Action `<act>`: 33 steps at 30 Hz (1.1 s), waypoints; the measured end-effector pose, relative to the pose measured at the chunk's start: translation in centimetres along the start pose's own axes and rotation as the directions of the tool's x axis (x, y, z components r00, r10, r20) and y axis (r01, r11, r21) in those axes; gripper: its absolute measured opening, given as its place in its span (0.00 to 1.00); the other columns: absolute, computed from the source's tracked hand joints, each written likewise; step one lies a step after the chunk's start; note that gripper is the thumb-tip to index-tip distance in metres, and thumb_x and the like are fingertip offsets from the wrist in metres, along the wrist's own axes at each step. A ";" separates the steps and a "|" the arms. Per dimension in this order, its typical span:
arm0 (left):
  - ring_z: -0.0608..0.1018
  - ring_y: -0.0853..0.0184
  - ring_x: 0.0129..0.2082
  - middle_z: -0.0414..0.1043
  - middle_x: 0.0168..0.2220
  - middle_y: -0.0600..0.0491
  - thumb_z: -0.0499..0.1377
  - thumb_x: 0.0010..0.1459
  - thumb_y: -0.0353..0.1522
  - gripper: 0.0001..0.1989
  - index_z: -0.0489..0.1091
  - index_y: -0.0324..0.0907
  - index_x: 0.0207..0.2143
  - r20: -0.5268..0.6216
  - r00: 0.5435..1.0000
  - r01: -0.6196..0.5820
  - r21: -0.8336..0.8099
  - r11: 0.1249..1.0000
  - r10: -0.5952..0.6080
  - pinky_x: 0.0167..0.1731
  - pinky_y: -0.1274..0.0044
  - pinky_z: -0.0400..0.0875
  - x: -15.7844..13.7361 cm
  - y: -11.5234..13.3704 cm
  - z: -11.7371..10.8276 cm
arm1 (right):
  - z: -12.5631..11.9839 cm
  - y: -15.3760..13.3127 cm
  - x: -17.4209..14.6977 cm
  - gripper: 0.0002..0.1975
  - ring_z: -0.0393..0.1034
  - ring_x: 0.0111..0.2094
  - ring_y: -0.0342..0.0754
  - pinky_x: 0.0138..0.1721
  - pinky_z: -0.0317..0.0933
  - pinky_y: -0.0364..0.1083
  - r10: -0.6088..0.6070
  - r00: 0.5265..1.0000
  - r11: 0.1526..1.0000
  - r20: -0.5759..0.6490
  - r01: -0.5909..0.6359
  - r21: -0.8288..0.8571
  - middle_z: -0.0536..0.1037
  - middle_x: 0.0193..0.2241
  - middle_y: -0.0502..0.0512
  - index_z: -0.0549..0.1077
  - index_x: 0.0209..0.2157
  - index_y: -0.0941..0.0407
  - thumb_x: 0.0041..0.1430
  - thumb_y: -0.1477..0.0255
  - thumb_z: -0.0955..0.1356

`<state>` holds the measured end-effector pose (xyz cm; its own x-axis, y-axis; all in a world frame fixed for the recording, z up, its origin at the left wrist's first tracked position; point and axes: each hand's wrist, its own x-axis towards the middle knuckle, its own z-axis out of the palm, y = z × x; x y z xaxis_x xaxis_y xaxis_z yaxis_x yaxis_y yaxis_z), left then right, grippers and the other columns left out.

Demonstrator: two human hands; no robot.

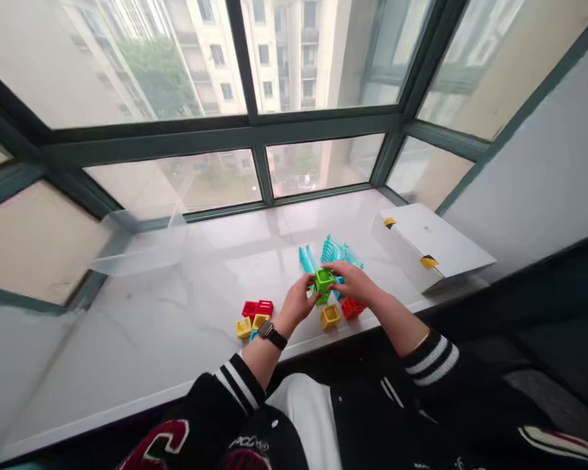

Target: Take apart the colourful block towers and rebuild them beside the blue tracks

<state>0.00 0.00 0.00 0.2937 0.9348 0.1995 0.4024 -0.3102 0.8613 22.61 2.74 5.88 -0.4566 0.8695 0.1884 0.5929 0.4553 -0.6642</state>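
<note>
A green hollow block [324, 279] stands between my two hands, with more green showing just below it. My left hand [300, 301], watch at the wrist, has its fingers and thumb against the block's left side. From the right, my right hand [353, 282] reaches over with fingertips at the top and right side of the same block. A yellow block [330, 317] lies just in front, and a red block [353, 307] sits beneath the right wrist. Blue pieces are partly hidden behind the right hand. Beyond the hands lie turquoise ribbed track pieces [340, 250].
Near the left wrist is a cluster of red blocks [258, 309] and yellow blocks [244, 327]. A clear plastic bin [142, 251] stands at the left. A white box [436, 241] with yellow-black corner tabs is at the right. Windows line the back of the white ledge [176, 339].
</note>
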 end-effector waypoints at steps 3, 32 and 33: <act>0.83 0.58 0.52 0.79 0.53 0.47 0.68 0.57 0.27 0.24 0.67 0.46 0.54 -0.014 1.000 0.003 0.001 1.000 -0.003 0.53 0.63 0.80 0.1 0.0 0.1 | -0.2 0.1 0.0 0.37 0.75 0.60 0.58 0.63 0.68 0.61 -0.022 0.999 0.998 0.030 0.024 -0.056 0.78 0.59 0.60 0.72 0.64 0.49 0.53 0.80 0.76; 0.83 0.58 0.53 0.75 0.61 0.43 0.63 0.67 0.40 0.24 0.66 0.47 0.63 -0.173 0.985 -0.012 0.046 0.999 0.020 0.57 0.60 0.79 -3.2 -0.8 -7.1 | -1.3 -1.5 -0.6 0.50 0.68 0.67 0.61 0.65 0.66 0.63 0.049 0.995 0.986 0.087 -0.034 -0.164 0.70 0.67 0.64 0.56 0.75 0.47 0.55 0.76 0.77; 0.83 0.58 0.53 0.77 0.59 0.43 0.62 0.68 0.41 0.22 0.68 0.47 0.62 -0.227 0.974 0.007 0.067 0.998 0.008 0.57 0.60 0.78 -4.1 -1.4 -8.7 | -1.7 -1.7 -0.8 0.50 0.68 0.66 0.61 0.65 0.66 0.64 0.023 0.997 0.987 0.069 -0.012 -0.160 0.70 0.67 0.64 0.55 0.75 0.47 0.56 0.74 0.77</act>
<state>-9.27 -1.96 2.05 0.0924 0.9471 0.3073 0.4616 -0.3142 0.8296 23.08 1.61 8.14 -0.4875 0.8645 0.1224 0.6968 0.4697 -0.5420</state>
